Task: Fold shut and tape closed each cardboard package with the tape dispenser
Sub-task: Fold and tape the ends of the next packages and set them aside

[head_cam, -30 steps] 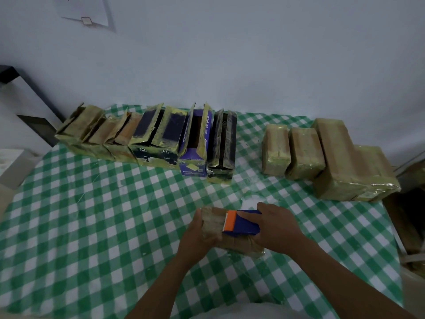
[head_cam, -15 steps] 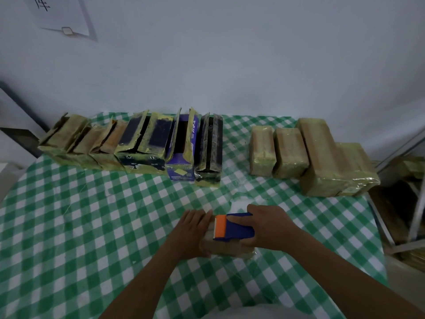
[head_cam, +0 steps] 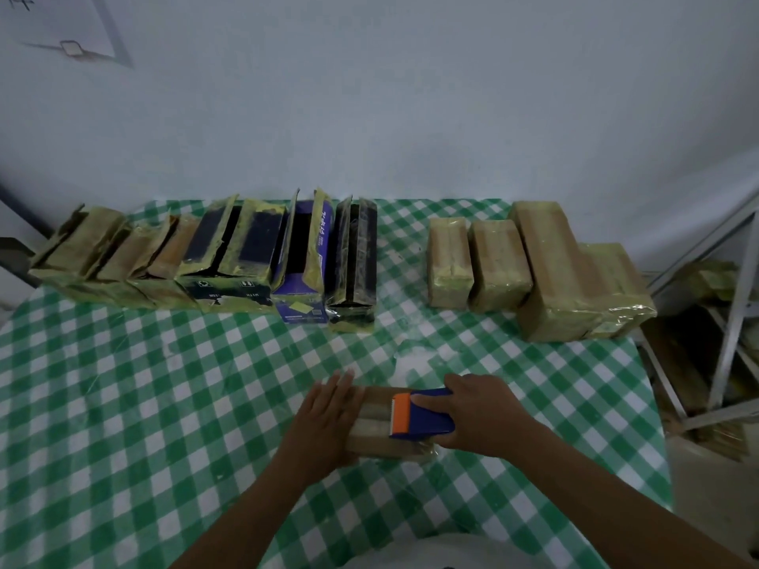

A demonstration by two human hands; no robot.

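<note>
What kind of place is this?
Probably a makeshift packing station, home or workplace unclear: a checked tablecloth, a row of open packages, taped packages further right, and a tape dispenser in the right hand.

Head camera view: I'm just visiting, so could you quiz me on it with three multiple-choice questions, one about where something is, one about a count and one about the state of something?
1. Where is the tape dispenser?
A. On a chair.
B. On the package nearest the person.
C. Hanging on the wall.

2. How many sealed packages stand in the group at back right?
A. Two.
B. Seven.
C. Four.

3. How does the left hand lie?
A. Flat, fingers straight, on the near package.
B. Curled round scissors.
C. Raised in the air.

Answers:
1 B: the right hand grips it on top of that package.
2 C: four taped tan blocks stand side by side there.
3 A: it rests flat on the package's left end.
</note>
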